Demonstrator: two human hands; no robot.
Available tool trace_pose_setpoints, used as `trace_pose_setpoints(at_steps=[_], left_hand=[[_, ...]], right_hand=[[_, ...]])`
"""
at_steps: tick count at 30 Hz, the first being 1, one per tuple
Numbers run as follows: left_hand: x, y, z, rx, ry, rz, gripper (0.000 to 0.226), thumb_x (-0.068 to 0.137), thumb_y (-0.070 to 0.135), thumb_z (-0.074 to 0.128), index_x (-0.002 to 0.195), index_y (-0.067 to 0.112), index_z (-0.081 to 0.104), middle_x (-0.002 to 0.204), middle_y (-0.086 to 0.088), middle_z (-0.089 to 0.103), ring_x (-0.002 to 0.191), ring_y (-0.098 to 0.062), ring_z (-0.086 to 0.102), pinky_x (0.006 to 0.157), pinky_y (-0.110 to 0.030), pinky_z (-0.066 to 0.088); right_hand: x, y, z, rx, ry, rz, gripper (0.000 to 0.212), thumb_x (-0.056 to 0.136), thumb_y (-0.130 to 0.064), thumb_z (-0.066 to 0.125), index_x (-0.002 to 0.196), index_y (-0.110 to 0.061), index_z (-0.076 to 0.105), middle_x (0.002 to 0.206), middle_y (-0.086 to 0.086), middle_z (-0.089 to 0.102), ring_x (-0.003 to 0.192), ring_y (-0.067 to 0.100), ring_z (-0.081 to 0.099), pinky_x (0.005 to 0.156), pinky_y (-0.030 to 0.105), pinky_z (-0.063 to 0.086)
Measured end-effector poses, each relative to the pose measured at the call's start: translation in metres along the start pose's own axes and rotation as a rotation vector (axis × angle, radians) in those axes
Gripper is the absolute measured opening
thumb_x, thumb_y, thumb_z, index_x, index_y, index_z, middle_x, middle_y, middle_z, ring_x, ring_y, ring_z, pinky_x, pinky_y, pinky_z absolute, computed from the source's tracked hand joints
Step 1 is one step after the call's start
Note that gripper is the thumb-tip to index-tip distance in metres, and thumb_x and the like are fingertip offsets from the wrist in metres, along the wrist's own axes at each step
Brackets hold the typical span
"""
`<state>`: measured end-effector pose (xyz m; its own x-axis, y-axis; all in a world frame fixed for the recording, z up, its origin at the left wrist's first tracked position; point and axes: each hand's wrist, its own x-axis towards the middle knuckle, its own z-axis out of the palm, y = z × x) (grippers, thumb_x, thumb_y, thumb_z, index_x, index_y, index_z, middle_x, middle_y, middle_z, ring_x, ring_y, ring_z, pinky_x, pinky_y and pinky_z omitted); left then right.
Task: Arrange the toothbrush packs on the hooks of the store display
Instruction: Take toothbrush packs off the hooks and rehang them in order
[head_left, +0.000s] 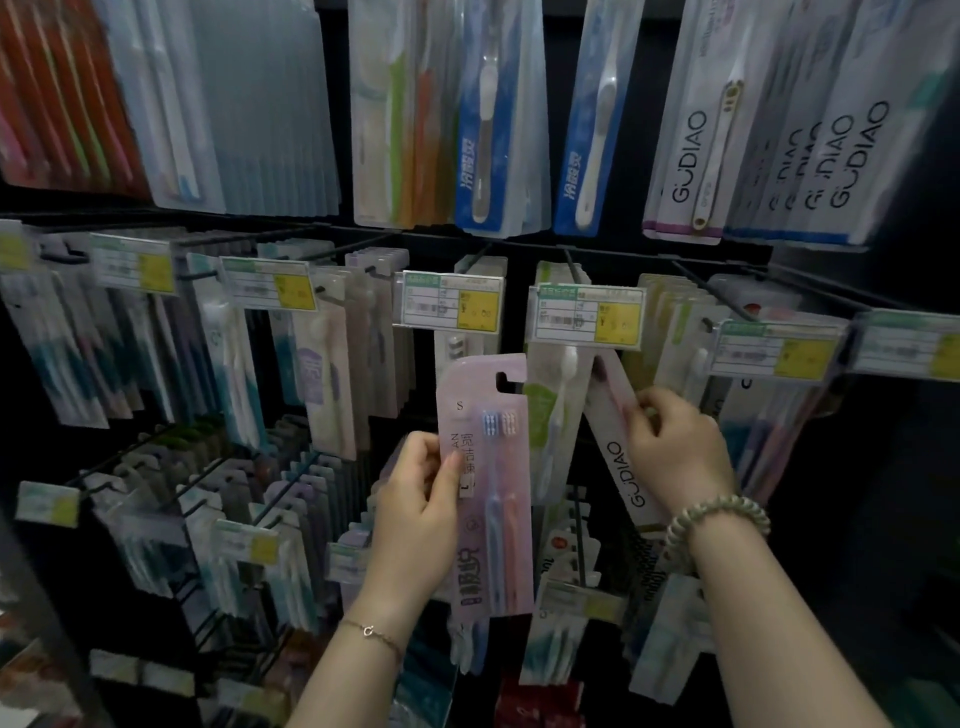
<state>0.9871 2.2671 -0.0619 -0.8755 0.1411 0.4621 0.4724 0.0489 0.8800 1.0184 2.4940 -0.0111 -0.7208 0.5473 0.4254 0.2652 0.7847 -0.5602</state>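
Left hand (415, 514) grips one pink two-brush pack (488, 483); right hand (675, 447) pinches, seemingly, one GUDIAO pack (618, 467).

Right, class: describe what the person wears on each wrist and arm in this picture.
Both forearms are bare, with no sleeves visible. The left hand has a thin chain bracelet with a small ring charm at its wrist. The right hand has a pale beaded bracelet at its wrist.

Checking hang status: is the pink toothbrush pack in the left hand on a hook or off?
Off. The left hand holds the pink pack upright in front of the display; its hanger slot is empty.
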Motion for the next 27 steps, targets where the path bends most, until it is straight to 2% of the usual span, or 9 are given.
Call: trace_pose_setpoints(at_steps=[5,9,10,13,15,16,18,21,27], left_hand=[[0.000,-0.003,0.012,0.019,-0.003,0.009,0.014,0.100,0.023,0.050,0.089,0.016,0.056,0.083,-0.004,0.066,0.077,-0.026,0.063,0.069,-0.043,0.052],[-0.002,-0.003,0.026,0.005,-0.032,-0.007,0.015,0.100,0.024,0.050,0.087,0.018,0.055,0.082,-0.008,0.064,0.075,-0.030,0.060,0.068,-0.049,0.051],[-0.003,-0.003,0.030,-0.001,-0.042,-0.008,0.015,0.099,0.024,0.050,0.087,0.019,0.055,0.080,-0.006,0.064,0.074,-0.027,0.060,0.067,-0.045,0.051],[-0.006,0.001,0.042,-0.025,-0.080,-0.004,0.015,0.099,0.021,0.051,0.086,0.021,0.057,0.075,0.006,0.063,0.066,-0.010,0.058,0.060,-0.021,0.046],[-0.007,0.004,0.049,-0.047,-0.099,0.001,0.015,0.099,0.020,0.051,0.086,0.018,0.057,0.071,0.008,0.061,0.061,-0.004,0.054,0.056,-0.014,0.040],[-0.007,0.005,0.053,-0.062,-0.103,0.003,0.015,0.099,0.020,0.051,0.086,0.017,0.057,0.071,0.006,0.061,0.061,-0.006,0.055,0.055,-0.016,0.041],[-0.008,0.007,0.061,-0.087,-0.107,0.002,0.015,0.099,0.022,0.051,0.087,0.017,0.057,0.076,0.000,0.064,0.068,-0.018,0.060,0.061,-0.030,0.048],[-0.010,0.008,0.072,-0.109,-0.126,-0.013,0.015,0.099,0.026,0.050,0.086,0.019,0.056,0.080,-0.005,0.065,0.075,-0.026,0.063,0.070,-0.048,0.053],[-0.013,0.009,0.088,-0.151,-0.152,-0.012,0.018,0.100,0.023,0.051,0.083,0.017,0.053,0.079,-0.008,0.064,0.076,-0.031,0.062,0.071,-0.050,0.051]], right_hand=[[-0.033,0.014,0.001,0.082,0.167,0.060,0.027,0.097,-0.039,0.045,0.080,-0.021,0.054,0.065,-0.002,0.061,0.058,0.017,0.057,0.052,0.030,0.047],[-0.057,0.024,0.004,0.221,0.248,0.080,0.029,0.097,-0.040,0.048,0.076,-0.021,0.055,0.061,-0.004,0.059,0.055,0.015,0.056,0.047,0.030,0.041],[-0.062,0.027,0.006,0.257,0.269,0.099,0.029,0.096,-0.040,0.048,0.076,-0.022,0.056,0.061,-0.005,0.060,0.056,0.013,0.057,0.047,0.029,0.041],[-0.075,0.036,0.009,0.352,0.299,0.180,0.032,0.095,-0.045,0.047,0.075,-0.023,0.057,0.064,-0.003,0.063,0.057,0.013,0.060,0.052,0.032,0.048],[-0.079,0.042,0.007,0.371,0.304,0.219,0.034,0.095,-0.047,0.046,0.074,-0.023,0.057,0.061,-0.002,0.062,0.055,0.015,0.058,0.050,0.033,0.047],[-0.080,0.044,0.004,0.373,0.306,0.233,0.035,0.095,-0.047,0.045,0.074,-0.022,0.056,0.059,-0.002,0.060,0.052,0.015,0.056,0.048,0.031,0.045],[-0.082,0.047,-0.001,0.374,0.297,0.263,0.037,0.095,-0.047,0.044,0.073,-0.021,0.055,0.058,-0.003,0.058,0.049,0.010,0.052,0.044,0.023,0.038],[-0.082,0.054,-0.006,0.376,0.288,0.289,0.034,0.095,-0.046,0.047,0.074,-0.021,0.055,0.059,-0.001,0.059,0.052,0.012,0.053,0.048,0.025,0.039],[-0.079,0.069,-0.016,0.391,0.342,0.295,0.024,0.091,-0.044,0.055,0.078,-0.024,0.054,0.063,-0.001,0.060,0.060,0.017,0.056,0.055,0.030,0.041]])
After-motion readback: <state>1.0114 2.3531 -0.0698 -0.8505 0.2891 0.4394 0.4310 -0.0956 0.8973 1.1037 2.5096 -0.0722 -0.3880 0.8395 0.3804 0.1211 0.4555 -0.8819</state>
